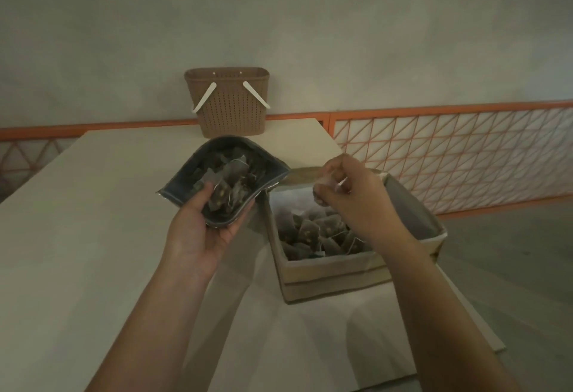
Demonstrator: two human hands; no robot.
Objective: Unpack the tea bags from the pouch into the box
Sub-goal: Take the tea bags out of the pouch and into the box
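From my remote seat I see a pale table [93, 236] that fills the left and middle of the view, and the light is dim. On the left side my left hand [198, 224] holds the pouch [183, 187] from below, above the table: the fingers are curled under its near edge and the thumb presses on the inner wall, so the hand grips the pouch. The pouch is dark, its mouth is wide open and turned up toward me, and many tea bags [229, 181] with thin strings lie inside it. Behind the pouch, at the far edge of the table, 1 brown basket [229, 112] with 2 white handles stands upright against the wall. More to the right, just beside the pouch, the box [325, 274] stands on the table; it is a cardboard box, open at the top, with a flap raised on its right side. A heap of tea bags [316, 233] already lies on its floor. Above the far part of the box my right hand [347, 196] hangs in the air, with the fingertips closed together in a pinch on 1 tea bag [322, 188]; it is partly hidden by the fingers. At the far right an orange railing [465, 156] with a lattice pattern runs along the wall.
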